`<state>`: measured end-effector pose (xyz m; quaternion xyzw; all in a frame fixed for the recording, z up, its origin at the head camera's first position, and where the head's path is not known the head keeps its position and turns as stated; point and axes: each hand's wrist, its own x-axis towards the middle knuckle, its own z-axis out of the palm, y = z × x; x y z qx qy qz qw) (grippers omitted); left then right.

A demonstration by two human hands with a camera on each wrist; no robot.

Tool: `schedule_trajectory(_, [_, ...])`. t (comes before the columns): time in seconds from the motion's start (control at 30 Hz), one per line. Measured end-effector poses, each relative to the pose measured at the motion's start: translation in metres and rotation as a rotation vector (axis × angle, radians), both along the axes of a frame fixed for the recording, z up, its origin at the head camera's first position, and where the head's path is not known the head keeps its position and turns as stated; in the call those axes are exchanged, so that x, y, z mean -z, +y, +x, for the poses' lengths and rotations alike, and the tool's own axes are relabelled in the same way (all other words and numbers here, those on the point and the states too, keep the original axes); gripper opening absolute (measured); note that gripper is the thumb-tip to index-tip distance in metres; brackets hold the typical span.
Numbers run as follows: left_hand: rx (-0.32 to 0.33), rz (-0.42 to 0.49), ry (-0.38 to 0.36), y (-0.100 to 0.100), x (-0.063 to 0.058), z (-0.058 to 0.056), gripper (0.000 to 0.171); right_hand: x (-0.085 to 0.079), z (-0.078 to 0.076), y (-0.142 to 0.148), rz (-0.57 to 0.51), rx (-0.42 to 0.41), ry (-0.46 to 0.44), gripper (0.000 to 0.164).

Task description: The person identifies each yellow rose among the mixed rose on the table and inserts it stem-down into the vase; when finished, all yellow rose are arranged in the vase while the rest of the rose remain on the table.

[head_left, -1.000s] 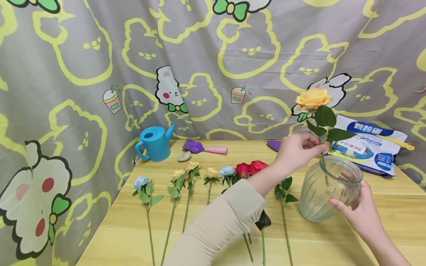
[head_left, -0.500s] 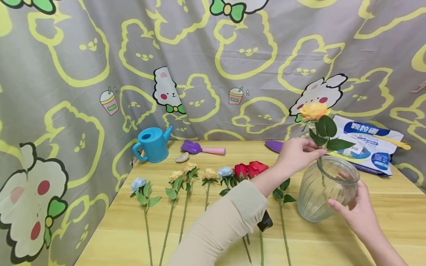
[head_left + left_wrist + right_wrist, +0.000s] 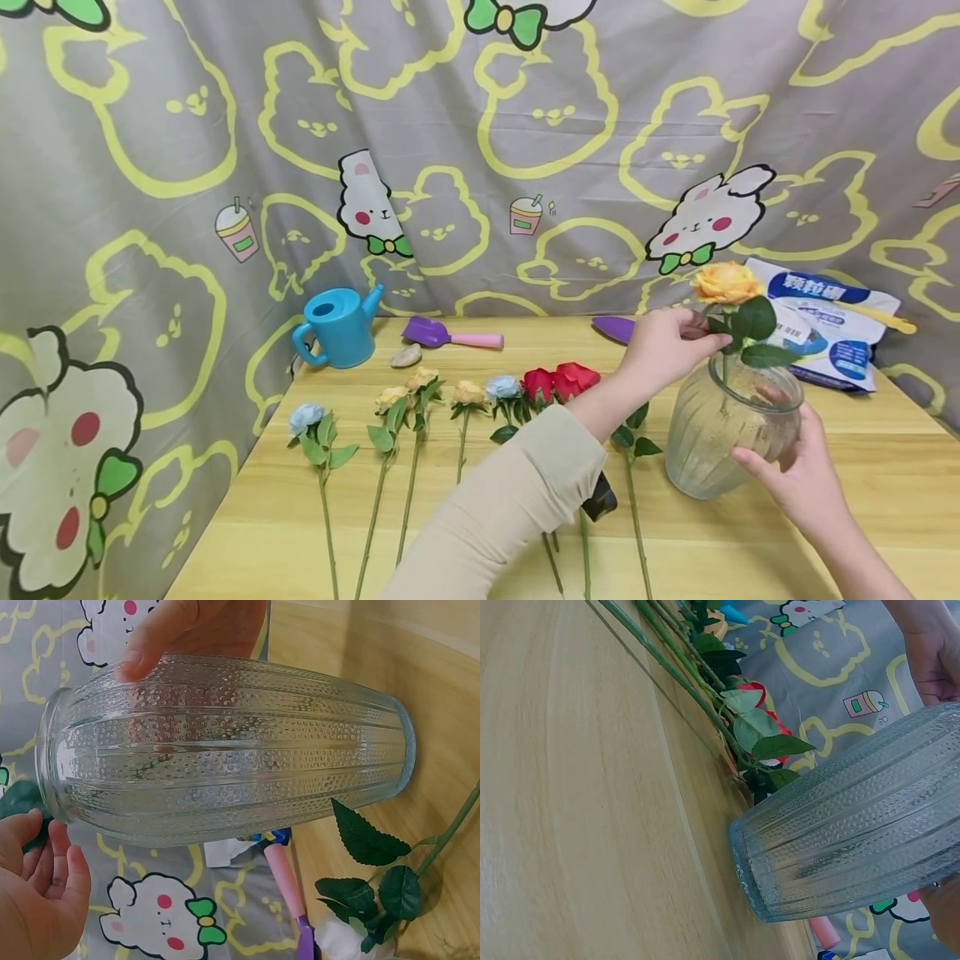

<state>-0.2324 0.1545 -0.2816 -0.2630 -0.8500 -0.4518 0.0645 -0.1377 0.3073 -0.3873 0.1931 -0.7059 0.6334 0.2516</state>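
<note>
A yellow artificial rose (image 3: 726, 283) stands upright over the mouth of a ribbed glass vase (image 3: 708, 446), its stem reaching down inside the glass. My left hand (image 3: 671, 346) pinches that stem just above the rim, close under the green leaves (image 3: 753, 321). From the right, my right hand (image 3: 806, 479) grips the side of the vase, thumb at the front and fingers behind the glass. The vase leans slightly in the head view. In the left wrist view, the left fingertips (image 3: 56, 836) are right at the vase's rim, holding by a dark leaf (image 3: 22, 802).
Several loose flowers lie left of the vase, including a blue one (image 3: 306, 417), yellow ones (image 3: 467, 393) and red roses (image 3: 576, 379). Behind them are a blue watering can (image 3: 341, 329), a purple shovel (image 3: 427, 332), a stone (image 3: 407, 356) and a printed bag (image 3: 840, 358).
My left hand has lowered the yellow rose, so its bloom and leaves sit nearer the vase's rim. The right hand keeps its hold on the vase. The head view has shifted slightly.
</note>
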Motion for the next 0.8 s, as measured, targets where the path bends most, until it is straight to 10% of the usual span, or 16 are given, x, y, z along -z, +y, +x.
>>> schedule_trajectory(0.4, [0.042,0.109,-0.157,-0.018,0.011,-0.009,0.016,-0.002,0.001,0.0,0.041,0.02,-0.006,0.077])
schedule_trajectory(0.6, [0.089,0.107,-0.13,-0.083,0.011,-0.028,0.014,-0.002,0.002,0.0,0.03,0.015,-0.006,0.076])
schedule_trajectory(0.8, [-0.02,0.091,-0.16,-0.172,0.003,-0.038,0.016,-0.001,-0.001,-0.001,-0.012,-0.027,0.006,0.075])
